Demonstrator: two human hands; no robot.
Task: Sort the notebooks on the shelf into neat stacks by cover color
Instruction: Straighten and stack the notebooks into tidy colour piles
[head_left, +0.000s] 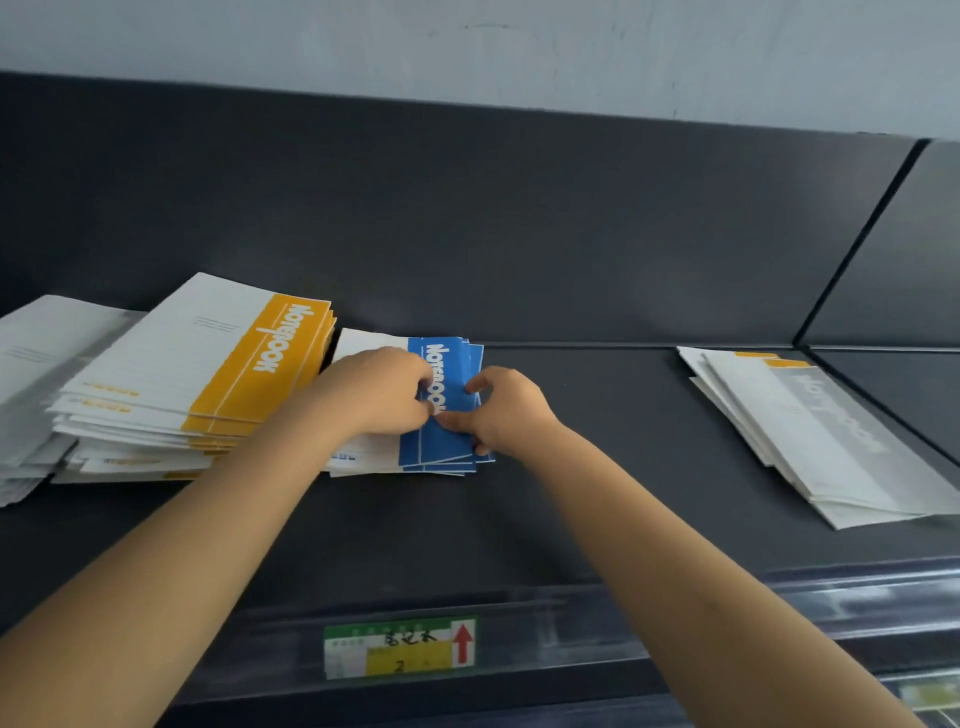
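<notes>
On the shelf (597, 467), left hand (379, 389) and right hand (506, 410) reach forward, each grip pinching the blue notebooks (447, 441)

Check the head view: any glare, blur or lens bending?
Head view: light soft, no hard shadows; blue notebooks and yellow stack sharp, titles readable; grey stack at right washed out; shelf rail slightly bowed by the wide lens, glare at its right end.

Single head-worn view, wide-angle, looking forward and down — close over the shelf (597, 467)
</notes>
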